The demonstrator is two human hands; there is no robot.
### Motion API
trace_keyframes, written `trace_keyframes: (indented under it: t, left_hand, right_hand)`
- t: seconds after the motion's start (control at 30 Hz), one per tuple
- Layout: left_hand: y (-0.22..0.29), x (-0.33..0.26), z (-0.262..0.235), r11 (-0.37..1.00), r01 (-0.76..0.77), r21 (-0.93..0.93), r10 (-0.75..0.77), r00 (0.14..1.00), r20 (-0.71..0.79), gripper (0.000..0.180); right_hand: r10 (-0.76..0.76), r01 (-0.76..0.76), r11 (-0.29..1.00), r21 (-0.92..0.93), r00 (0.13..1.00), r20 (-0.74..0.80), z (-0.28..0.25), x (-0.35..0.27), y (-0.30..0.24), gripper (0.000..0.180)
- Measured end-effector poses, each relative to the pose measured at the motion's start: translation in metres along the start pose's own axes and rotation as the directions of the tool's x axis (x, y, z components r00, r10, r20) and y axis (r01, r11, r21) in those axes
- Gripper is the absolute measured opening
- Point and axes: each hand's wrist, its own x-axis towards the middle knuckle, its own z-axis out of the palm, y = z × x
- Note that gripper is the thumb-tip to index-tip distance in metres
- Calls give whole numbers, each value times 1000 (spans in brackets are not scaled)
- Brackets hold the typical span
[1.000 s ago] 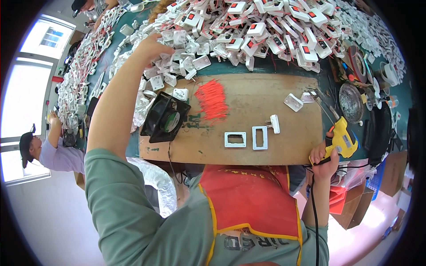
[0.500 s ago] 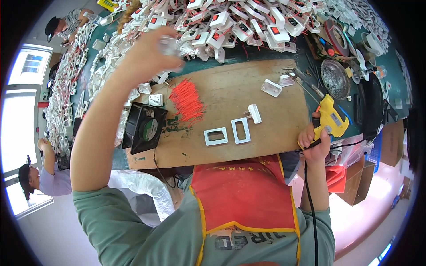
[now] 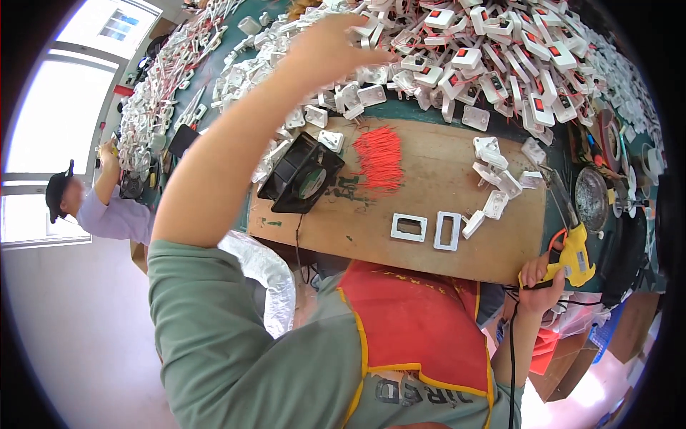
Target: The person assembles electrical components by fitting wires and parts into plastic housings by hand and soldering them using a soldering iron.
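Switch pile (image 3: 500,64): white rocker switches with red buttons, heaped along the far side of the bench beyond the wooden board (image 3: 429,207). My left hand (image 3: 332,46) is raised over the pile's near-left part, arm stretched forward and up; fingers look loosely curled, and I cannot tell whether they pinch anything. The heap runs left to right, mostly to the right of that hand. My right hand (image 3: 537,279) sits at the board's near right corner, wrapped round the yellow soldering gun (image 3: 572,250), well apart from the pile. Left hand is nearer.
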Motion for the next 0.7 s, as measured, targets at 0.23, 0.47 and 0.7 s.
trace_keyframes:
  t: [0.23,0.47,0.7]
  left_hand:
    - [-211,-12,-68,719,683,128,-687,726,-14,101]
    - [-217,-8,-17,471,876,-107,-840,482,250,104]
    - [-220,8,-5,673,718,-179,-655,690,308,90]
  right_hand:
    - [-9,9,1000,5,998,63,8,8,4,54]
    - [-17,19,1000,-25,998,64,7,2,0,53]
    - [1,-2,999,-43,1000,-25,5,1,1,61]
